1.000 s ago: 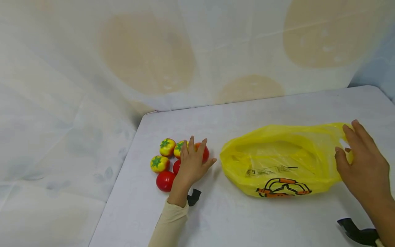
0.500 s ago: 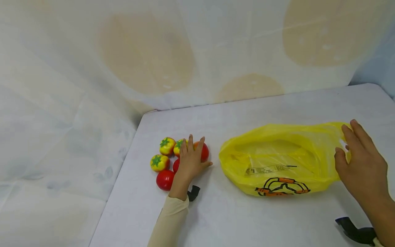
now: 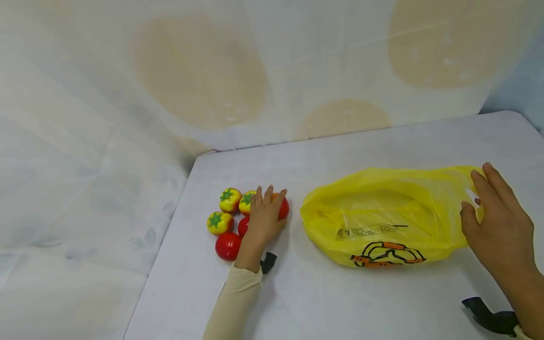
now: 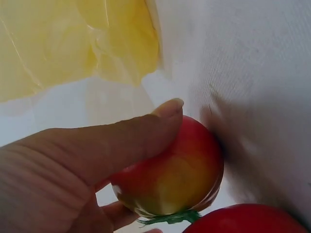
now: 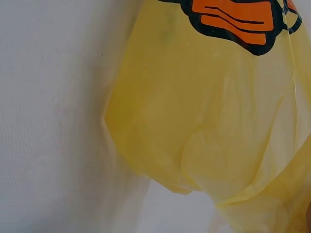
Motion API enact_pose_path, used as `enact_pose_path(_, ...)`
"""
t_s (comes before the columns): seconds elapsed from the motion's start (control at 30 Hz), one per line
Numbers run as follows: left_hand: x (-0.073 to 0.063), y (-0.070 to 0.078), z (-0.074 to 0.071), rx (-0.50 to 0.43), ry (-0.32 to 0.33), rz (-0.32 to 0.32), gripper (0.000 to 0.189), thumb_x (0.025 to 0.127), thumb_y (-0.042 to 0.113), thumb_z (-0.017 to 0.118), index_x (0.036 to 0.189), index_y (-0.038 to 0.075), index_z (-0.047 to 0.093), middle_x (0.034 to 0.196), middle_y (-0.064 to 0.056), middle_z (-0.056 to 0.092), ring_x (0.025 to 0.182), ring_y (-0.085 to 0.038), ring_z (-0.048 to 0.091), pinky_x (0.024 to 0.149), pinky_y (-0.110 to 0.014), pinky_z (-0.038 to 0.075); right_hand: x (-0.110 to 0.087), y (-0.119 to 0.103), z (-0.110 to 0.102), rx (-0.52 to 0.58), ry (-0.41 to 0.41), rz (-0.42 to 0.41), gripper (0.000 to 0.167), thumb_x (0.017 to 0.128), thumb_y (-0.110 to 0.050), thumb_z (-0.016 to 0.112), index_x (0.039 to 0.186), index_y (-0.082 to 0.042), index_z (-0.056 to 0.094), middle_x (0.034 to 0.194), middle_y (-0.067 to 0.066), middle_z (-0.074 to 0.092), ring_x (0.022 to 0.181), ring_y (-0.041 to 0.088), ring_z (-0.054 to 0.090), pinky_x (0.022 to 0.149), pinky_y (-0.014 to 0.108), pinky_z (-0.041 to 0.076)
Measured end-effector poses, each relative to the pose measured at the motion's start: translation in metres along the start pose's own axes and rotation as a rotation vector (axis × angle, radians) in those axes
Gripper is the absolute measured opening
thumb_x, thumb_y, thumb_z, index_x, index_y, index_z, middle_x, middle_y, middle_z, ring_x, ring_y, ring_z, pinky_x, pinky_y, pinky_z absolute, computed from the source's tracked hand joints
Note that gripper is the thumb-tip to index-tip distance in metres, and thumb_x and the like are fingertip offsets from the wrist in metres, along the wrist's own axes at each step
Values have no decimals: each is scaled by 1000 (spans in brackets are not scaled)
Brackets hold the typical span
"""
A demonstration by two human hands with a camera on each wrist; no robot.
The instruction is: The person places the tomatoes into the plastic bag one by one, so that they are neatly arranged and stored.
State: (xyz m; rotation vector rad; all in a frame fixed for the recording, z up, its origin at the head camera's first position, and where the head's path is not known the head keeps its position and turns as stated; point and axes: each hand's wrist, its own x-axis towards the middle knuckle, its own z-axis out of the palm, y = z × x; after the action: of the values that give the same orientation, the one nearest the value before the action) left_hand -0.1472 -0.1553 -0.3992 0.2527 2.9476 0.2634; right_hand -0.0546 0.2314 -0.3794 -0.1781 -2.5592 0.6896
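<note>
My left hand [image 3: 264, 219] grips a red-and-yellow toy tomato [image 4: 182, 177] on the table. In the left wrist view its thumb lies across the tomato's side, and a green leafy top shows below. At the right my right hand [image 3: 503, 229] holds the end of a yellow plastic bag [image 3: 388, 231], its index and middle fingers rather straight and the thumb bent. The bag's mouth gapes upward. In the right wrist view the bag [image 5: 194, 121] fills the middle, and almost all of the hand is out of frame.
Left of my left hand lie several more toy tomatoes: yellow ones with green tops, such as one tomato [image 3: 220, 223], and a plain red ball-like tomato [image 3: 228, 246]. The white table [image 3: 331, 302] ends at a cloth backdrop [image 3: 297, 71] behind.
The fingers of my left hand have closed around the tomato, and the thumb has drawn in. My right hand and the bag have hardly moved.
</note>
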Motion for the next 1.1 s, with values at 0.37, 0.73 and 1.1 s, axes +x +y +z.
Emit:
enact_pose_path(0.37, -3, 5, -8, -202, 184, 130, 82, 81, 6, 79, 148, 31, 39, 162, 0, 20, 148, -29, 20, 108, -52, 41, 1, -1, -2, 19, 0, -6, 60, 93, 6, 52, 149, 5, 32, 160, 19, 25, 126, 52, 45, 107, 59, 31)
enact_pose_path(0.73, -6, 11, -21, -306, 516, 307, 76, 80, -4, 76, 144, 22, 43, 159, -4, 26, 141, -27, 34, 98, -42, 51, -1, 1, 0, 24, 9, -11, 61, 92, 6, 53, 149, 3, 33, 160, 17, 26, 114, 56, 50, 106, 59, 33)
enact_pose_path(1.1, -13, 41, -48, -239, 542, 430, 77, 78, -4, 78, 142, 22, 43, 156, -6, 29, 143, -27, 31, 101, -39, 49, -2, 2, -1, 24, 10, -13, 62, 90, 6, 55, 149, 3, 34, 160, 17, 26, 107, 56, 52, 105, 60, 34)
